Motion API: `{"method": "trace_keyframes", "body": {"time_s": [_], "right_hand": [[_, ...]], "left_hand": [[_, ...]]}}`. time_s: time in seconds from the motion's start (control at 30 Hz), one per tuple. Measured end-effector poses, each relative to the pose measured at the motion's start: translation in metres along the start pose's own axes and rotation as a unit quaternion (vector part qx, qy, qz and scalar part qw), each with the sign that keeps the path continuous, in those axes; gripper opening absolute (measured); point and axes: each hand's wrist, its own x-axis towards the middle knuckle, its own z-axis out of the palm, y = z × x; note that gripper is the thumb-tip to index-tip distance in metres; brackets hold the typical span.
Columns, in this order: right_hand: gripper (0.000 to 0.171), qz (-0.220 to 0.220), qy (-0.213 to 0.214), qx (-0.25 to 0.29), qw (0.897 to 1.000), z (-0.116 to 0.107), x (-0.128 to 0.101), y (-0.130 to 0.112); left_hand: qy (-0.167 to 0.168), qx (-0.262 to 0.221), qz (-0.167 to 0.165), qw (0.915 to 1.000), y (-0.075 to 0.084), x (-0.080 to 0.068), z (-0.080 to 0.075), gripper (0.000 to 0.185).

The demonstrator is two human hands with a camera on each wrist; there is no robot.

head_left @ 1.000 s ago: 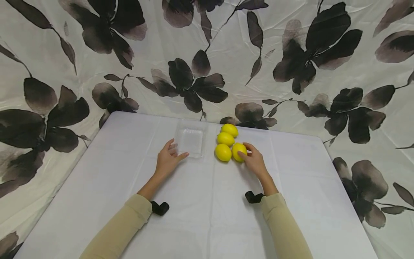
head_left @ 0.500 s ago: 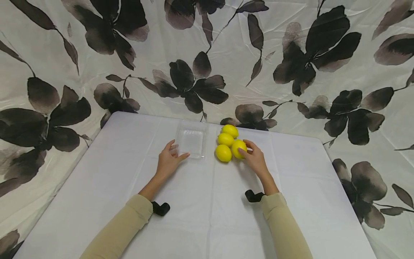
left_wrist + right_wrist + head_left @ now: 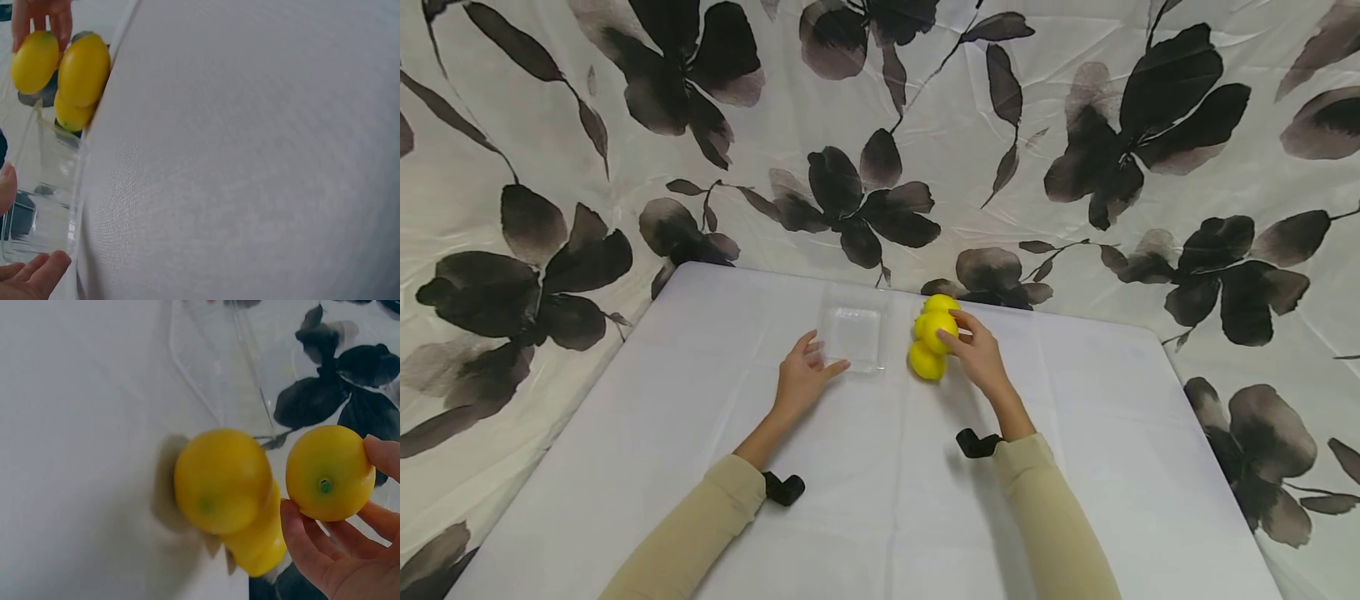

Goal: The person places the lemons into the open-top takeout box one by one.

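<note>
My right hand holds a yellow lemon between thumb and fingers, raised off the table. In the right wrist view this lemon shows its green stem end. Beneath and around it are the other lemons: a front lemon, a back lemon, and one mostly hidden by the held lemon. To their left sits a clear plastic container with nothing in it. My left hand is at its near left corner, thumb and fingers spread along two sides; the left wrist view shows the fingertips right at the container's edge.
A white cloth covers the table, with folds running through it. Behind the far table edge hangs a pale curtain printed with dark flowers. Black wrist cameras jut from both beige cuffs.
The right hand has lifted its lemon from beside the others and moved it up and left over them. The left hand stays at the container; the head view has shifted slightly.
</note>
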Motion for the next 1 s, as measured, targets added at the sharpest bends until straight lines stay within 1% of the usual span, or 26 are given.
{"method": "trace_keyframes", "body": {"time_s": [0.3,0.47,0.67,0.83,1.0], "right_hand": [[0.057,-0.007,-0.017,-0.002,1.0,0.026,0.005,-0.023],[0.055,-0.031,-0.035,0.006,0.999,0.041,0.006,-0.031],[0.053,-0.052,-0.043,0.008,0.998,0.059,0.008,-0.036],[0.055,-0.075,-0.073,-0.016,0.994,0.08,0.011,-0.041],[0.057,-0.086,-0.096,-0.041,0.991,0.096,0.014,-0.044]], "left_hand": [[0.015,0.001,0.005,0.9999,-0.001,-0.005,0.003,0.085],[0.02,-0.002,0.002,0.9998,0.0,-0.008,0.006,0.085],[0.02,0.0,0.001,0.9998,0.0,-0.009,0.008,0.086],[0.024,-0.005,0.0,0.9997,-0.001,-0.01,0.008,0.085],[0.018,-0.005,0.009,0.9998,-0.001,-0.011,0.006,0.085]]}}
